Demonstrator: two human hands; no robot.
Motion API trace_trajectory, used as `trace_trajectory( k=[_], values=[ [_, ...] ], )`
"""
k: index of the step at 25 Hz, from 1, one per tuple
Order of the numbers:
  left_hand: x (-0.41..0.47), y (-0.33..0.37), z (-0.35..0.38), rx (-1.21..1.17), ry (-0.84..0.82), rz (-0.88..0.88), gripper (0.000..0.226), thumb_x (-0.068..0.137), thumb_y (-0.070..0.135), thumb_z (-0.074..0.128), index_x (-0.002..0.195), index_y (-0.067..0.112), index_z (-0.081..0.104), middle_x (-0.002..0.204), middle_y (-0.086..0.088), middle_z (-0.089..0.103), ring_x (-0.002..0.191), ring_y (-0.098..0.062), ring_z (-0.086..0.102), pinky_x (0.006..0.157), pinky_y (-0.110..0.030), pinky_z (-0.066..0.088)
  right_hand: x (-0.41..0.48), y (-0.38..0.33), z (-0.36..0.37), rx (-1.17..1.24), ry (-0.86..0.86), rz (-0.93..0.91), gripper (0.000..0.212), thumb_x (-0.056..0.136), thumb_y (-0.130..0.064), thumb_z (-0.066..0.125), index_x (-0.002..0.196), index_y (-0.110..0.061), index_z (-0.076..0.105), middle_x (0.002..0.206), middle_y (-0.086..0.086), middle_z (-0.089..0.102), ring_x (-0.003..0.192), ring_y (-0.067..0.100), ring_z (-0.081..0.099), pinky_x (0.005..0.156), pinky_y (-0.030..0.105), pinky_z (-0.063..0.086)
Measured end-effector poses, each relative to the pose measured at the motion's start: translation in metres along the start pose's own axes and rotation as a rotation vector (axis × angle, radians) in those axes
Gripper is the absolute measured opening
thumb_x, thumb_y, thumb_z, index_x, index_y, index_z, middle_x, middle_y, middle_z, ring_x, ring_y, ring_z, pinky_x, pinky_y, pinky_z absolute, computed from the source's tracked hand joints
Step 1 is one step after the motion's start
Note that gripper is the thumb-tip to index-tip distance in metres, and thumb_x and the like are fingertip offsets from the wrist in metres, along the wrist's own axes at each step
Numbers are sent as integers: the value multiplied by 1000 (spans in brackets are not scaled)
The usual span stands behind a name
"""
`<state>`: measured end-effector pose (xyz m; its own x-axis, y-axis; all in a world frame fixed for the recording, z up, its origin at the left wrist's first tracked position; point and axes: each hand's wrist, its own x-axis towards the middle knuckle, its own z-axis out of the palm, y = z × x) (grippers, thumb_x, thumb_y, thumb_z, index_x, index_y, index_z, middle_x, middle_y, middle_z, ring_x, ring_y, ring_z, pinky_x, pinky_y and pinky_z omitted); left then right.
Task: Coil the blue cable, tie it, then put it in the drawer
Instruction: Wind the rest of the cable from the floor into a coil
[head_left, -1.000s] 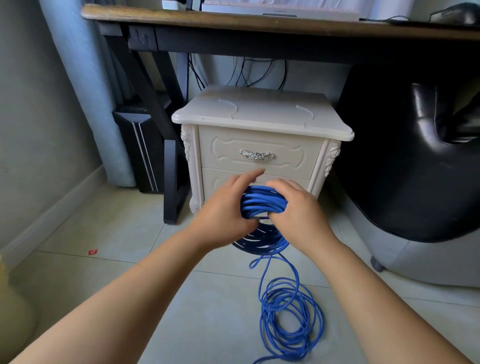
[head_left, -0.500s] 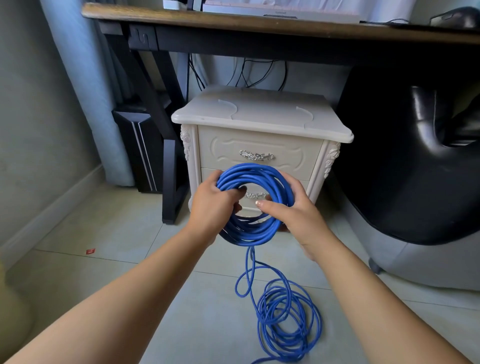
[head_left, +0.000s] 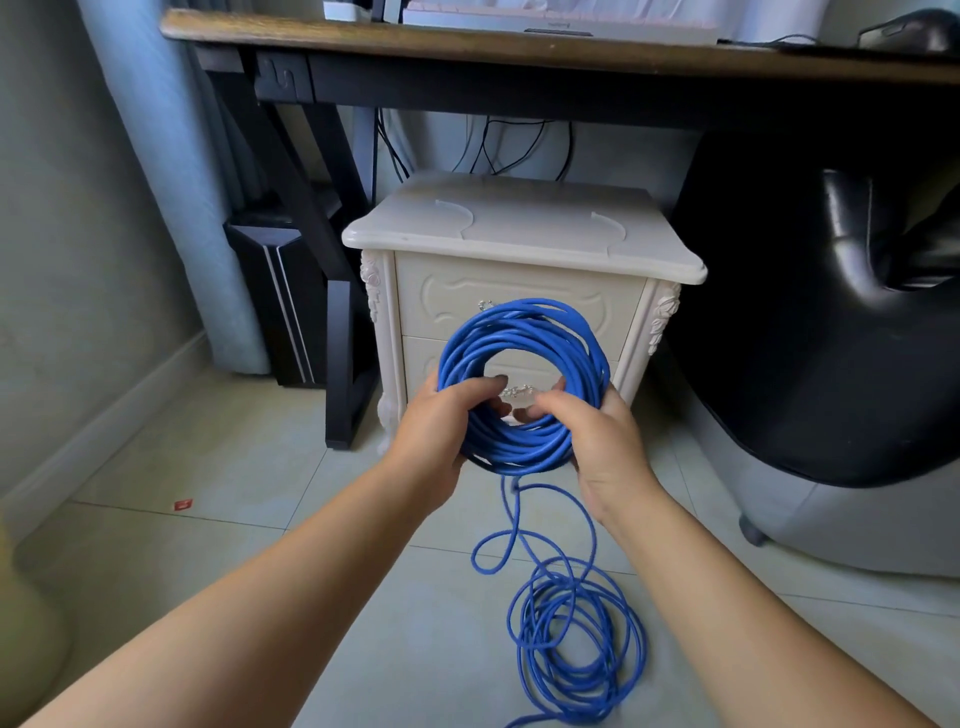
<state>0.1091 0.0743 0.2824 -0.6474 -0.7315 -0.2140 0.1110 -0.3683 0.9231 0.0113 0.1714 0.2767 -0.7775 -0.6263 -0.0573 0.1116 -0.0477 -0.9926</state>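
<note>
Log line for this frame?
blue cable: partly coiled, untied, rest loose on floor | left hand: grips blue cable | right hand: grips blue cable | drawers: closed

The upper drawer's handle (head_left: 485, 304) is almost wholly covered by the coiled blue cable (head_left: 519, 332). The lower handle (head_left: 517, 389) is glimpsed only through the coil's centre. The loose loops (head_left: 571, 639) on the floor (head_left: 208, 467) are cut off by the bottom edge. The table (head_left: 519, 47) is cropped at the top and right edges. The red scrap (head_left: 183, 504) at the left is too small to be identified.
</note>
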Motion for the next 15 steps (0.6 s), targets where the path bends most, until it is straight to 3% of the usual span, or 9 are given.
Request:
trace_trajectory(
  k=[3,5,8,11,13,15],
  values=[
    [2,4,-7,243,-78,45,31,78,19,77,106,13,63,86,0,69,89,-19,65,82,-32,48,1,-8,-6,-15,21,-65,24,81,8,57,81,-15,52,54,-4,61,72,24,73,67,35,56],
    [3,8,-12,350,-119,169,47,78,14,79,120,22,58,99,7,68,92,-11,66,77,-18,50,2,-10,-10,-141,14,-116,25,81,6,55,83,-18,55,59,0,63,65,18,71,68,34,56],
    [6,11,-20,733,-128,474,88,73,16,81,143,43,34,137,15,46,120,4,47,91,-10,42,-1,-11,-15,-458,-68,-196,24,79,0,60,86,-23,58,69,-4,61,63,15,62,64,26,48],
    [10,9,-23,1181,-220,793,98,68,26,75,152,33,25,154,5,29,141,-10,26,115,-26,28,-4,-11,-14,-813,-184,-288,19,78,-10,59,83,-26,52,69,-3,58,65,19,52,60,29,43],
    [12,5,-23,1340,-247,838,94,67,28,70,151,27,29,146,-3,41,142,-23,29,117,-41,26,-7,-14,-13,-984,-211,-326,17,79,-16,58,87,-28,48,71,-4,59,71,23,54,64,35,45],
    [10,6,-19,1340,-185,793,73,71,25,69,140,23,44,121,-2,58,119,-23,51,101,-36,40,-10,-18,-12,-1060,-166,-353,17,82,-19,57,92,-30,49,75,-6,58,76,25,53,65,34,43]
  ],
)
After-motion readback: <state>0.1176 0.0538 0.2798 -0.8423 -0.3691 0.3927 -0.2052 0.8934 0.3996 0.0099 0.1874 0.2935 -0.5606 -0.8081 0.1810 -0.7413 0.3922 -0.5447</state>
